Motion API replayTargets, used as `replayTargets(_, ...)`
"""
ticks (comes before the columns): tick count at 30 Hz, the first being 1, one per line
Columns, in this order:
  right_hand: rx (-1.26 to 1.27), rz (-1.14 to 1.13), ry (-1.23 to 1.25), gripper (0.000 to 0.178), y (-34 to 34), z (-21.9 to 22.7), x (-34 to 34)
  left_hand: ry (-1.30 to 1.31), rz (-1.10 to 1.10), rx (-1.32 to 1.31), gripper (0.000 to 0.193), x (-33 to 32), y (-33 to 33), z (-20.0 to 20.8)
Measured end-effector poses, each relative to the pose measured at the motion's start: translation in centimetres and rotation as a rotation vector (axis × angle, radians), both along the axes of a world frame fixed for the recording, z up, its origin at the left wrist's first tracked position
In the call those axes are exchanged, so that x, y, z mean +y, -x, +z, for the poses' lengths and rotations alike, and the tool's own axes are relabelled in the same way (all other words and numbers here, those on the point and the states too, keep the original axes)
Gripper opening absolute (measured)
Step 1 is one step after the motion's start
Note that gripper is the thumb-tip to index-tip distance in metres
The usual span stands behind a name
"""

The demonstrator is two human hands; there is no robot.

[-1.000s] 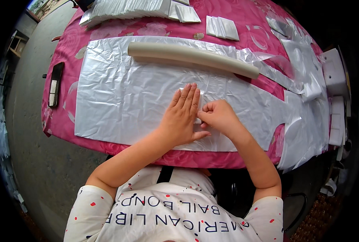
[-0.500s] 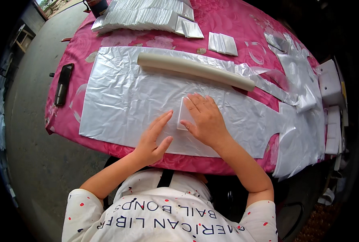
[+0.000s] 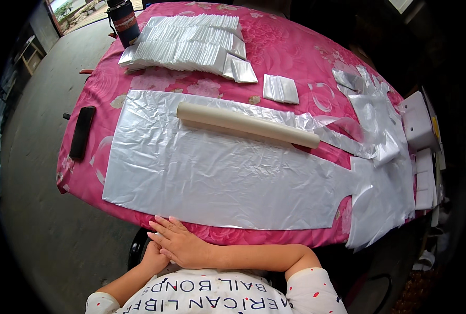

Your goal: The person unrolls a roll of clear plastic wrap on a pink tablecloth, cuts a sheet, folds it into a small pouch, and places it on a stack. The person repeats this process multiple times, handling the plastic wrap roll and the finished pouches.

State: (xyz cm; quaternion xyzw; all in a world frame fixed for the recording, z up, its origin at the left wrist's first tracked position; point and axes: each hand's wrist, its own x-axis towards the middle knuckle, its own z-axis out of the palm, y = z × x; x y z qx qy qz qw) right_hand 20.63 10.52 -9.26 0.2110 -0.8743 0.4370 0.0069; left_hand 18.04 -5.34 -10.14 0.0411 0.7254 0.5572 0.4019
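Both my hands are at the near table edge, left of my body's middle. My right hand (image 3: 179,244) lies across my left with its fingers stretched out. Beneath it, my left hand (image 3: 154,258) is closed. A small whitish bit shows between the hands, too hidden to name. Just beyond them a large translucent white plastic bag (image 3: 233,191) is spread flat and creased over the table. On its far side rests a long beige tube (image 3: 248,124), slanting down to the right.
Rows of folded plastic packets (image 3: 183,49) stand at the far left beside a dark flask (image 3: 123,23). A small packet stack (image 3: 280,89) lies behind the tube. A black phone (image 3: 82,133) is at left. Loose plastic bags (image 3: 382,183) and white boxes (image 3: 420,121) crowd the right.
Both hands have left the sheet's middle and come together at the near edge, lower left. The small folded packet under my right hand is gone from the sheet. The view has tilted slightly.
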Motion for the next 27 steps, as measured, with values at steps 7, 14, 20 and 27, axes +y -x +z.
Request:
replayTargets(7, 0.174, 0.148, -0.243, 0.014, 1.3, 3.4, 6.7, 0.231, -0.560, 0.767, 0.011, 3.1, 3.1, 6.5)
replayTargets(14, 0.149, -0.265, -0.025, 0.012, 4.1, 7.2, 16.8, 0.050, -0.342, 0.810, 0.045, 4.0, 4.7, 7.1)
replayTargets(20, 0.068, -1.051, 0.288, 0.022, 10.5, 3.2, 34.4, -0.032, -0.424, 0.658, 0.045, 4.4, 4.6, 7.1)
replayTargets(27, -0.108, -1.394, -0.443, 0.031, 11.6, 1.2, 40.2, -0.038, -0.443, 0.950, 0.042, 4.7, 4.6, 6.8)
